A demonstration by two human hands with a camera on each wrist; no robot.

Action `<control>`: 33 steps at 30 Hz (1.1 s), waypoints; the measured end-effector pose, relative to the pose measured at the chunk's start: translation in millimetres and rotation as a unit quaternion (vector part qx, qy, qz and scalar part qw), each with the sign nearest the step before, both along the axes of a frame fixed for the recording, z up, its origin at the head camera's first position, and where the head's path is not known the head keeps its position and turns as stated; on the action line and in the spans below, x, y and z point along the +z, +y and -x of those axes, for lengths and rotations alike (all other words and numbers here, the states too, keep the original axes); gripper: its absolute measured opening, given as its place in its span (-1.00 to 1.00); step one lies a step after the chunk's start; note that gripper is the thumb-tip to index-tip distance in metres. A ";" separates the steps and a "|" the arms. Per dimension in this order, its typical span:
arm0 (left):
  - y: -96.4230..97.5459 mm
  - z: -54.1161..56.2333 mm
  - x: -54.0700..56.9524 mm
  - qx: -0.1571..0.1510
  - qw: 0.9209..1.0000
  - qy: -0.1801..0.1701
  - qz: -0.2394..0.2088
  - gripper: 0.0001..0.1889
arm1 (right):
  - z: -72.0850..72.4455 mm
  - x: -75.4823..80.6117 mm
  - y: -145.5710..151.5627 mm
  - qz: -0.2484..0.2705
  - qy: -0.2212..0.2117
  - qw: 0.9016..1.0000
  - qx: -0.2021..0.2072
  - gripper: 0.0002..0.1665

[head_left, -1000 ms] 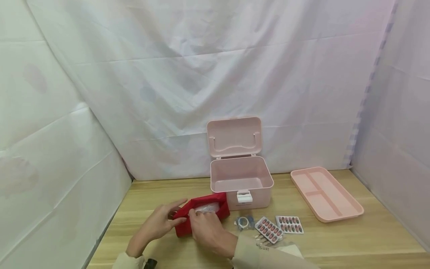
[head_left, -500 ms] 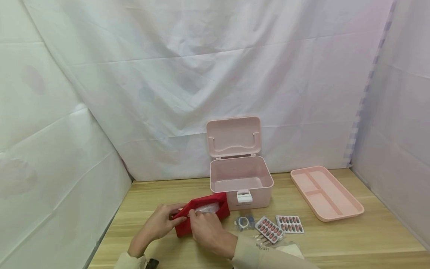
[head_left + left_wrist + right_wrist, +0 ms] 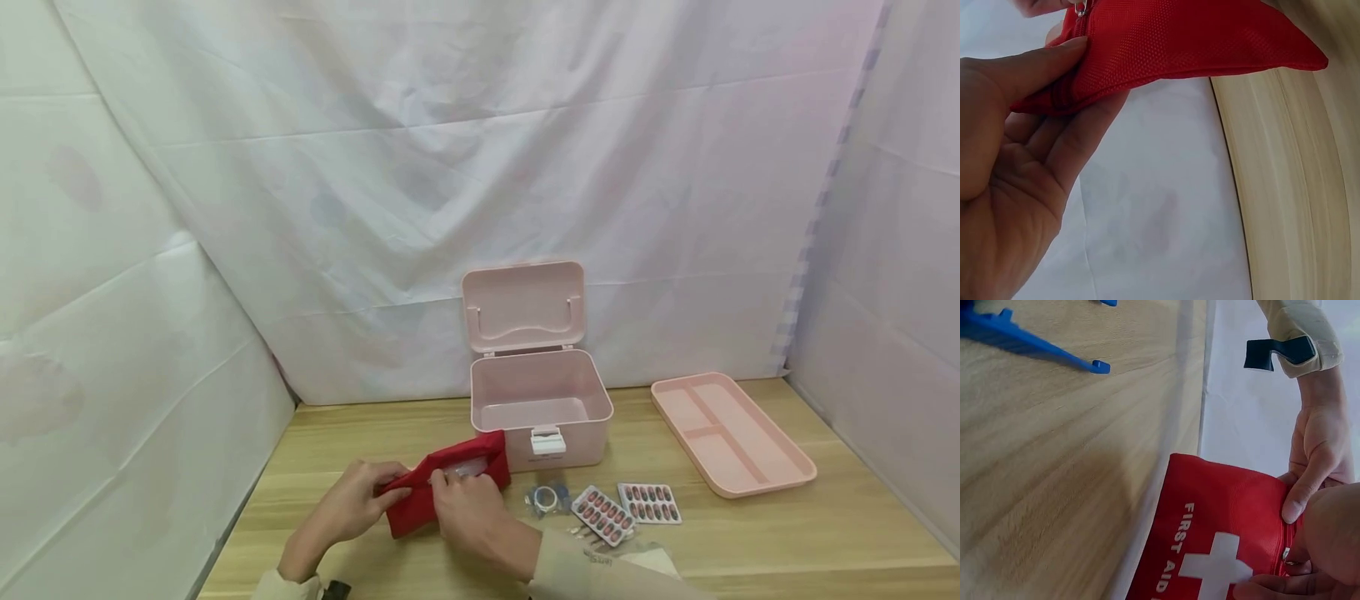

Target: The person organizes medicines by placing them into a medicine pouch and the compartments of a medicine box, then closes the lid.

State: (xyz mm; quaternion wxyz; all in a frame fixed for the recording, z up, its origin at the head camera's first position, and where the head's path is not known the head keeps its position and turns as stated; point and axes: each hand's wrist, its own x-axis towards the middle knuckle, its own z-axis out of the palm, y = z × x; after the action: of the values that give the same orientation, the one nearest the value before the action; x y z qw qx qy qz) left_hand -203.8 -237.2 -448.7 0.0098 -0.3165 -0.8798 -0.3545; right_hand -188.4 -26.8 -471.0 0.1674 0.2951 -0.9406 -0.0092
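A red first aid pouch point(image 3: 414, 505) with a white cross stands on the table in front of the pink box, its top partly open. Clear plastic wrapping point(image 3: 471, 467) shows in the opening. My left hand point(image 3: 351, 504) pinches the pouch's left end at the zip, thumb on one side and fingers on the other, as the left wrist view shows. My right hand point(image 3: 474, 518) pinches the zipper pull point(image 3: 1285, 554) and its fingers touch the front of the pouch near the cross.
A lidded pink box point(image 3: 542, 392) stands open behind the pouch. A divided pink tray point(image 3: 731, 433) lies right. Capsule blister packs point(image 3: 649, 502), a white roll in clear wrap point(image 3: 546, 499) and small packets lie near my right sleeve. Blue plastic pieces point(image 3: 1041, 344) show in the right wrist view.
My right hand has shifted slightly right along the zip, and the pouch's opening is narrower at its left end. My left hand's fingers have drawn closer together on the pouch.
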 end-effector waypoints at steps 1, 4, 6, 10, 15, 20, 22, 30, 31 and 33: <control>-1.6 -0.6 0.1 0.000 1.000 -0.004 -0.002 -0.85 | 0.2 -0.2 2.2 0.003 0.000 1.000 -0.001 -0.75; -8.1 -3.1 -0.7 0.011 1.000 -0.019 -0.001 -0.87 | 2.2 -1.6 10.5 0.012 -0.003 1.000 -0.003 -0.81; -12.7 -5.1 -1.5 0.020 0.999 -0.028 0.000 -0.87 | 4.1 -2.2 16.9 0.020 -0.005 1.000 0.001 -0.84; -19.2 -6.5 -2.3 0.023 0.999 -0.039 -0.001 -0.88 | 8.0 -0.5 29.6 0.028 -0.005 1.000 -0.002 -0.83; -27.3 -7.4 -2.0 0.030 0.998 -0.049 0.003 -0.86 | 8.9 2.0 42.9 0.026 0.003 0.999 -0.032 -0.77; -34.0 -7.7 3.7 0.053 0.997 -0.061 0.014 -0.85 | 6.7 7.6 52.8 0.035 0.015 0.998 -0.040 -0.73; -35.1 -7.7 7.8 0.056 0.996 -0.063 0.012 -0.86 | 6.2 11.8 57.1 0.042 0.005 0.998 -0.047 -0.74; -30.7 -8.5 20.4 0.033 0.998 -0.058 -0.013 -0.87 | 1.8 25.7 75.9 0.045 -0.036 0.998 -0.029 -0.83; -29.8 -9.0 22.2 0.031 0.998 -0.054 -0.014 -0.88 | 0.7 27.7 77.9 0.047 -0.037 0.998 -0.021 -0.83; -27.5 -10.3 27.1 0.028 0.998 -0.049 -0.018 -0.89 | -1.1 32.6 82.8 0.055 -0.035 0.998 -0.006 -0.86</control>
State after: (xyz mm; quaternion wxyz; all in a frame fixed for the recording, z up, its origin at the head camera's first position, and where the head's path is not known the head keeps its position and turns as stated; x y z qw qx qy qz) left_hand -193.4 -264.6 -421.6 -0.0175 -0.2741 -0.8813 -0.3846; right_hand -187.3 56.1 -438.4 0.1500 0.2798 -0.9469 0.0517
